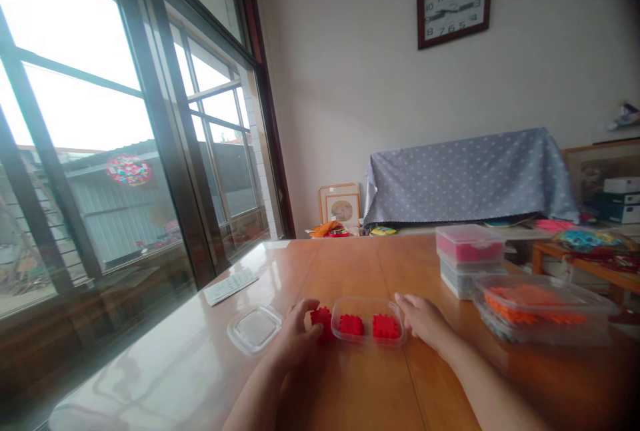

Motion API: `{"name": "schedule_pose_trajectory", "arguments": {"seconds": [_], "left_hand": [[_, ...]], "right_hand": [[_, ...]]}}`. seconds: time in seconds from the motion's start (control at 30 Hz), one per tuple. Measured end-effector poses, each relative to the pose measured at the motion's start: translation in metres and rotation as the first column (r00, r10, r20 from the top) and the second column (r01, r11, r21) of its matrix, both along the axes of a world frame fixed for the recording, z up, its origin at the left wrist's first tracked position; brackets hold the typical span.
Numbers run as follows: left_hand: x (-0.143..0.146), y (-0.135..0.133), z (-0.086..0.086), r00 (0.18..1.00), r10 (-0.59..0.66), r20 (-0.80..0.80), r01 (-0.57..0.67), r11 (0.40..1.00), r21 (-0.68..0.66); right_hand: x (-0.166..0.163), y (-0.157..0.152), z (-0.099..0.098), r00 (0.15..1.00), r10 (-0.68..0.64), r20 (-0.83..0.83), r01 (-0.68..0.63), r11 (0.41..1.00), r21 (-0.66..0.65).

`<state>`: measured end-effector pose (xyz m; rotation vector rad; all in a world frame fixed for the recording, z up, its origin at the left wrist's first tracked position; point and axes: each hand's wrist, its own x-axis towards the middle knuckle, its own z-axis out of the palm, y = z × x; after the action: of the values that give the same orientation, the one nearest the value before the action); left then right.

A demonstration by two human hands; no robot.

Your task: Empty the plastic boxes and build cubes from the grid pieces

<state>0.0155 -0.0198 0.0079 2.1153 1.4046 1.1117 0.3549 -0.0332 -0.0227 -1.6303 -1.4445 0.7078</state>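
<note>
My left hand (297, 332) pinches a red square block with toothed edges (321, 323) between thumb and fingers, just beside the left wall of a clear plastic container (367, 345). Inside that container lie two more red toothed blocks, a left one (351, 325) and a right one (385, 326), set apart from each other. At the container's right end, my right hand (425, 319) has its fingers closed about the rim. A clear plastic lid (255, 329) rests on the table to the left of my left hand.
On the right of the wooden table (350, 261) stand stacked clear boxes, one with pink contents (470, 245), and a wider container with orange pieces (535, 304). A paper booklet (231, 286) lies at the left edge, near the glass window (100, 151).
</note>
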Motion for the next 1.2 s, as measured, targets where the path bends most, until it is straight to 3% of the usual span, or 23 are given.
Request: {"name": "schedule_pose_trajectory", "arguments": {"seconds": [0.17, 0.3, 0.53, 0.7, 0.87, 1.07, 1.2], "left_hand": [[0.001, -0.001, 0.011, 0.998, -0.006, 0.068, 0.001, 0.997, 0.081], [0.014, -0.010, 0.029, 0.997, -0.081, -0.021, 0.083, 0.986, 0.146], [0.046, -0.027, 0.060, 0.947, -0.190, -0.261, 0.201, 0.979, 0.016], [0.054, -0.025, 0.060, 0.920, -0.183, -0.345, 0.184, 0.982, -0.031], [0.058, -0.030, 0.062, 0.907, -0.162, -0.389, 0.188, 0.982, 0.030], [0.064, -0.050, 0.075, 0.821, -0.231, -0.522, 0.302, 0.952, 0.053], [0.065, -0.055, 0.078, 0.789, -0.247, -0.563, 0.310, 0.950, 0.017]], "right_hand": [[0.001, 0.002, -0.001, 1.000, -0.002, 0.004, 0.002, 1.000, 0.018], [0.001, 0.003, -0.002, 1.000, -0.003, 0.017, 0.002, 0.999, 0.048], [0.001, 0.005, -0.003, 1.000, 0.004, 0.012, -0.005, 0.998, 0.059], [0.000, 0.003, -0.001, 1.000, 0.021, -0.009, -0.021, 0.998, 0.051], [0.001, 0.004, 0.000, 1.000, 0.015, -0.002, -0.014, 0.998, 0.067], [0.001, 0.004, 0.001, 1.000, 0.018, 0.007, -0.018, 0.996, 0.084], [0.001, 0.002, 0.001, 1.000, 0.026, 0.011, -0.027, 0.994, 0.102]]}}
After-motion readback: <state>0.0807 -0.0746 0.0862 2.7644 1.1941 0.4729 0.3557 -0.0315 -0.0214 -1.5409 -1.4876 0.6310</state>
